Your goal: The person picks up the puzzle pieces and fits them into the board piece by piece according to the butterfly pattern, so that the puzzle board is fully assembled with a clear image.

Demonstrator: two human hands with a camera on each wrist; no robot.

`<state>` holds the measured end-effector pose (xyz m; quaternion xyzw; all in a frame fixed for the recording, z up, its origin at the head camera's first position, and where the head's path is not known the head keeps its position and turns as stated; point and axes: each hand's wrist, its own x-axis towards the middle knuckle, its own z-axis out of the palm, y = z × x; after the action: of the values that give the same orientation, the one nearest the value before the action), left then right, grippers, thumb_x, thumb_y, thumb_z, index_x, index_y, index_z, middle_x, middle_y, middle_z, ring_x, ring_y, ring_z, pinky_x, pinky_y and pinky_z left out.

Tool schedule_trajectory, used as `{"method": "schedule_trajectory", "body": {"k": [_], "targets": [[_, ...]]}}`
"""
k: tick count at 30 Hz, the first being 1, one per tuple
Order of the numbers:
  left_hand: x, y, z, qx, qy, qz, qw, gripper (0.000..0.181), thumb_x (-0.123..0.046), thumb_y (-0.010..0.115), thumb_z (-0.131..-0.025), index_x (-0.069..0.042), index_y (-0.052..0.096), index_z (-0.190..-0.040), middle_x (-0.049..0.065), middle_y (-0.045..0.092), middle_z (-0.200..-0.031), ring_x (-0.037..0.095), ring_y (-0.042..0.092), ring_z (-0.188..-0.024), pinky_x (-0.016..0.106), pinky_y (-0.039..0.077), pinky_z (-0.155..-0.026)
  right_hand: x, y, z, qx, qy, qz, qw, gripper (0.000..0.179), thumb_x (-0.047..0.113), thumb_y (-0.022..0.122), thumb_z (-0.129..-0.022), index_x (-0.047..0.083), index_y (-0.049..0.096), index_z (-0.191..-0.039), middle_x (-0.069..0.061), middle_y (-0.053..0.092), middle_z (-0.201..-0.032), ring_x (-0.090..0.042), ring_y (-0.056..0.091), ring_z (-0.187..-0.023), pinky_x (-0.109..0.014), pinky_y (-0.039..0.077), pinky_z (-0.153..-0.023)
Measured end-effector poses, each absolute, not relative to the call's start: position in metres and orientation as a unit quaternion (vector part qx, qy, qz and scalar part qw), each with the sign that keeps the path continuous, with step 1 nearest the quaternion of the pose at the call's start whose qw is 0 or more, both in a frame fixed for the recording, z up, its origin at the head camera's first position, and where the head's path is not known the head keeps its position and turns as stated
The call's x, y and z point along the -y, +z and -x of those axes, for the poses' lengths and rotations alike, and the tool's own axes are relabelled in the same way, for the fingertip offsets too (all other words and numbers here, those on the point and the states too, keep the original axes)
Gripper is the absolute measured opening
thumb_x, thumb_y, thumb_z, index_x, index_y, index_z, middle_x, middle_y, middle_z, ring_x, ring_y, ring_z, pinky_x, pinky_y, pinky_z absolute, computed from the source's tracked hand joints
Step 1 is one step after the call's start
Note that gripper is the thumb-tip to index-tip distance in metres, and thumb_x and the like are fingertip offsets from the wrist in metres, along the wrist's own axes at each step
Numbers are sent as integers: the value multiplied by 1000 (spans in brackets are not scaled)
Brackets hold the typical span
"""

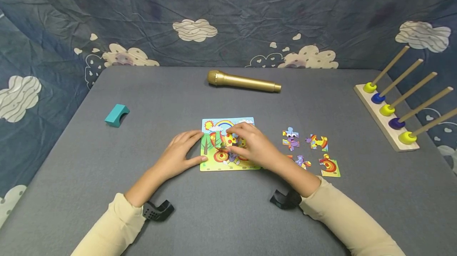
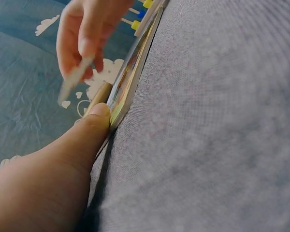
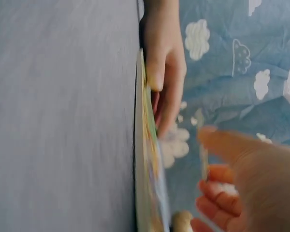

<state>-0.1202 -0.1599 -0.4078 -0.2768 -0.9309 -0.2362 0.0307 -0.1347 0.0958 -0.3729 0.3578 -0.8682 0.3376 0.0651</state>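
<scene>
A colourful picture puzzle board with a sun and a rainbow lies flat on the grey table. My left hand rests at its left side, thumb on the lower left edge and fingertips near the upper left edge. Over the board, my right hand pinches a puzzle piece between thumb and fingers. That piece is tilted and raised above the board, as both wrist views show. Part of the picture is hidden under the right hand. To the right lie several loose pieces, among them one with a purple face.
A gold microphone lies behind the board. On the far left is a teal arch block. A wooden peg stand with yellow and blue beads stands at the right edge. A cloud-patterned cloth hangs behind the table.
</scene>
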Motion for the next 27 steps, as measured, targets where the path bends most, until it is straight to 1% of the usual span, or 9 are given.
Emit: {"method": "schedule_trajectory", "body": {"k": [3, 6, 10, 13, 17, 22, 27], "targets": [[160, -407, 120, 928, -243, 281, 32, 68, -44, 62, -81, -7, 41, -135, 8, 40, -135, 26, 33, -124, 45, 21, -102, -85, -380, 137, 881, 317, -348, 49, 41, 26, 73, -76, 4, 62, -110, -6, 56, -104, -19, 51, -98, -35, 41, -85], [160, -407, 120, 924, -247, 289, 34, 65, -41, 61, -83, -7, 42, -134, 8, 40, -136, 27, 33, -124, 45, 20, -102, -79, -387, 140, 891, 295, -343, 35, 42, 29, 71, -78, 7, 62, -112, -4, 56, -104, -18, 50, -99, -35, 40, -87], [161, -407, 121, 919, -251, 302, 37, 60, -38, 61, -84, -9, 43, -134, 8, 40, -136, 27, 35, -123, 45, 19, -103, -73, -390, 143, 900, 270, -341, 31, 42, 30, 70, -78, 8, 62, -113, -2, 56, -105, -18, 50, -98, -35, 40, -84], [162, -408, 121, 915, -253, 312, 44, 57, -37, 62, -84, -14, 45, -133, 7, 41, -135, 26, 35, -122, 45, 21, -102, -69, -391, 144, 904, 260, -337, 27, 41, 30, 71, -77, 10, 63, -112, -1, 56, -105, -17, 49, -97, -36, 39, -83], [163, -409, 121, 909, -252, 326, 54, 49, -37, 62, -84, -21, 51, -129, 7, 40, -135, 26, 35, -122, 47, 22, -100, -65, -391, 144, 908, 256, -332, 20, 40, 30, 70, -77, 12, 63, -112, 0, 56, -104, -17, 49, -97, -36, 38, -85], [163, -408, 120, 909, -252, 327, 52, 45, -38, 61, -84, -22, 55, -126, 7, 40, -136, 26, 34, -123, 47, 21, -100, -63, -391, 144, 909, 251, -331, 21, 39, 30, 71, -77, 13, 64, -111, 1, 54, -103, -16, 48, -94, -35, 36, -85], [162, -407, 120, 911, -256, 320, 45, 45, -38, 61, -84, -21, 55, -125, 6, 40, -136, 26, 34, -123, 47, 21, -101, -65, -388, 142, 911, 239, -336, 13, 44, 32, 70, -77, 14, 63, -116, 3, 51, -105, -16, 45, -90, -36, 35, -81]]}}
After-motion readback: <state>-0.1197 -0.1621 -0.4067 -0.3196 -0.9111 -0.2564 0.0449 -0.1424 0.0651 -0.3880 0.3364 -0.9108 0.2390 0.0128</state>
